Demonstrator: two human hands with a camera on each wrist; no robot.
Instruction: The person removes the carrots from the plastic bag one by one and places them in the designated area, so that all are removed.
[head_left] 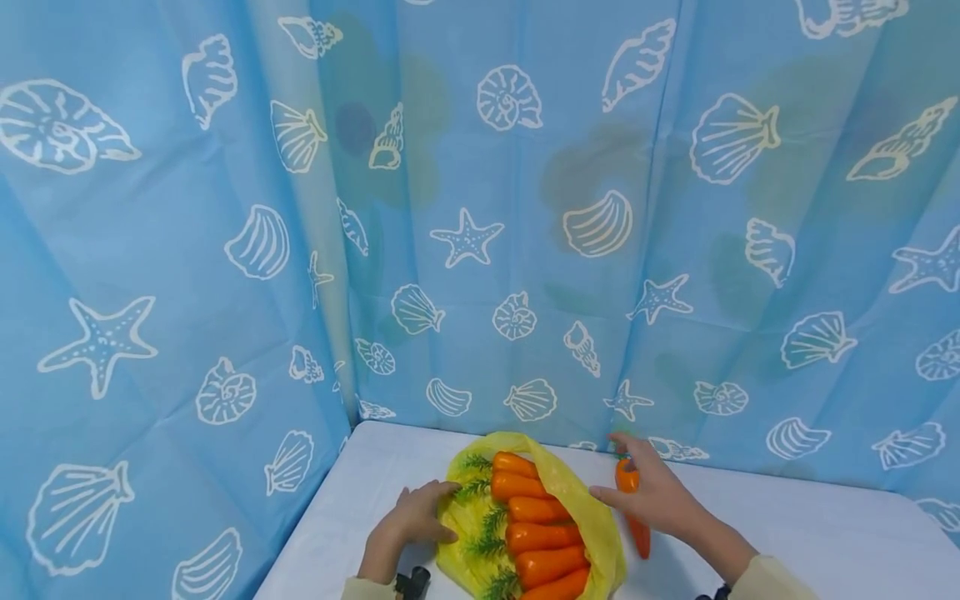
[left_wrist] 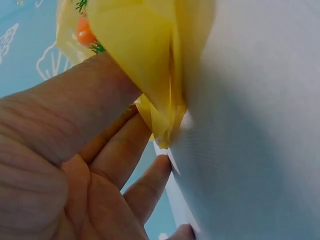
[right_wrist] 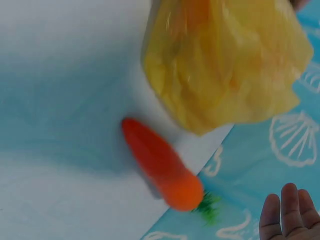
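Observation:
A yellow plastic bag (head_left: 604,533) lies on its side on the white table, its mouth wide. Several glossy orange carrots (head_left: 543,535) with green tops lie in a column inside it. My left hand (head_left: 414,521) is at the bag's left side, thumb and fingers spread apart and touching the plastic. In the left wrist view, yellow film (left_wrist: 145,45) covers the tip of the thumb. One loose carrot (right_wrist: 162,167) lies on the table to the right of the bag. Over it in the head view is my right hand (head_left: 654,496), fingers extended and thumb toward the bag's rim, holding nothing.
The white table (head_left: 810,533) runs along a blue curtain (head_left: 480,275) printed with white shells and starfish. Another curtain panel (head_left: 150,250) stands on the left. Both wrists carry small black devices (head_left: 412,581).

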